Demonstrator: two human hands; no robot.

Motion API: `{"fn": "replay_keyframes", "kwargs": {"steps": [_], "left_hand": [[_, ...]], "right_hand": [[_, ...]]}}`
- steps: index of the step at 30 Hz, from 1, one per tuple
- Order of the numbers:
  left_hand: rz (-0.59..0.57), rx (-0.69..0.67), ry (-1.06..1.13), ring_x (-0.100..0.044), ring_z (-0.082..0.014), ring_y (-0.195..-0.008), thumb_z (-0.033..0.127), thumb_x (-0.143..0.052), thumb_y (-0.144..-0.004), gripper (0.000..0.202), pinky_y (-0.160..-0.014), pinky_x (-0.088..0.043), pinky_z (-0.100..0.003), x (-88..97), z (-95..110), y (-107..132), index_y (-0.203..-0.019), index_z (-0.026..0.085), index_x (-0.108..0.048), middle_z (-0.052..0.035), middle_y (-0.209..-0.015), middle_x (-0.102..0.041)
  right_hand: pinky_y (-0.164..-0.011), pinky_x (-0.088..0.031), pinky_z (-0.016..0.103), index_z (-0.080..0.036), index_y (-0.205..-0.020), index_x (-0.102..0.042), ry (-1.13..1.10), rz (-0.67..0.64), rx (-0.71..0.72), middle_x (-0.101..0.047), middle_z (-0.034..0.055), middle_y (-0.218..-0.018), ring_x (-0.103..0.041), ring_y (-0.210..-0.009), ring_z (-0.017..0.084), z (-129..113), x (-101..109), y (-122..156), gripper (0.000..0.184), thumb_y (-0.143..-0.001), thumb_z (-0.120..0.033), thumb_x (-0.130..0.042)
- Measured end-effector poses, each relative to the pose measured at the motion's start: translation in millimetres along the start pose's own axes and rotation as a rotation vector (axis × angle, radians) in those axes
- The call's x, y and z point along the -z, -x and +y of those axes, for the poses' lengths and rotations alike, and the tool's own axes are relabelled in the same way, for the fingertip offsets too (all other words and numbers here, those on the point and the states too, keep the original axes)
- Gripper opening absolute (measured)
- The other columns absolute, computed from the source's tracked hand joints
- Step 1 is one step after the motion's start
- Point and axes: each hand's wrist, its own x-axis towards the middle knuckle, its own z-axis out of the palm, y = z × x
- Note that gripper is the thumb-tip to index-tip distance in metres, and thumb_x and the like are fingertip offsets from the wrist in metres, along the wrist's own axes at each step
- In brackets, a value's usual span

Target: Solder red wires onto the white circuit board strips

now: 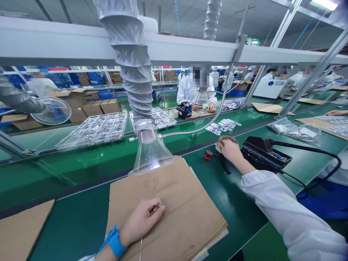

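Note:
My left hand [141, 221] lies on a brown cardboard sheet [174, 214] with handwritten characters on it. Its fingers pinch a thin silvery wire [140, 249], which also hangs below the hand. A blue wrist strap [116, 241] circles that wrist. My right hand [230, 150] sits on a round brown pad [227, 139], hiding most of it. Black cutters [223, 163] and a small red spool [208, 156] lie just left of that hand, and a black soldering station [265, 154] stands to its right.
A clear funnel fume hood [150, 156] on a grey ribbed duct [132, 61] hangs over the sheet's far edge. Plastic trays of small parts [92, 130] sit beyond on the green bench. A co-worker [197, 90] works across the bench, with cartons and a fan behind.

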Motion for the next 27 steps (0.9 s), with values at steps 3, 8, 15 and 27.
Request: {"fn": "replay_keyframes", "kwargs": {"steps": [3, 8, 15, 27], "left_hand": [[0.009, -0.01, -0.005, -0.045, -0.017, -0.07, 0.052, -0.043, -0.105, 0.043, -0.067, -0.028, -0.031, -0.9, -1, 0, -0.079, 0.02, -0.057, 0.0012, -0.071, -0.049], [0.018, -0.017, -0.011, -0.046, -0.0172, -0.07, 0.052, -0.044, -0.105, 0.043, -0.067, -0.029, -0.031, -1.3, -3, -1, -0.08, 0.02, -0.059, 0.0011, -0.07, -0.05], [0.014, -0.026, -0.002, -0.045, -0.0162, -0.068, 0.052, -0.046, -0.103, 0.041, -0.066, -0.03, -0.03, -0.8, -2, -1, -0.08, 0.02, -0.058, 0.0014, -0.069, -0.05], [0.02, -0.02, -0.019, -0.045, -0.0148, -0.068, 0.047, -0.049, -0.103, 0.038, -0.065, -0.03, -0.028, -1.2, 0, -1, -0.08, 0.019, -0.06, 0.0024, -0.068, -0.049]], "right_hand": [[-0.103, -0.057, 0.048, -0.014, -0.124, -0.069, 0.003, 0.007, 0.014, -0.071, 0.0106, -0.127, -0.07, -0.115, 0.025, -3, 1, -1, 0.029, -0.108, -0.037, -0.065], [-0.105, -0.055, 0.049, -0.014, -0.129, -0.067, 0.019, -0.008, 0.029, -0.071, 0.0112, -0.127, -0.07, -0.115, 0.026, -1, 1, 2, 0.032, -0.108, -0.038, -0.063], [-0.099, -0.058, 0.047, -0.014, -0.127, -0.068, 0.058, -0.073, 0.008, -0.072, 0.0103, -0.122, -0.071, -0.11, 0.025, 2, 4, -2, 0.03, -0.108, -0.036, -0.065], [-0.094, -0.053, 0.046, -0.005, -0.128, -0.067, 0.015, 0.092, 0.002, -0.069, 0.026, -0.122, -0.068, -0.111, 0.036, -6, 17, 20, 0.037, -0.107, -0.031, -0.051]]}}
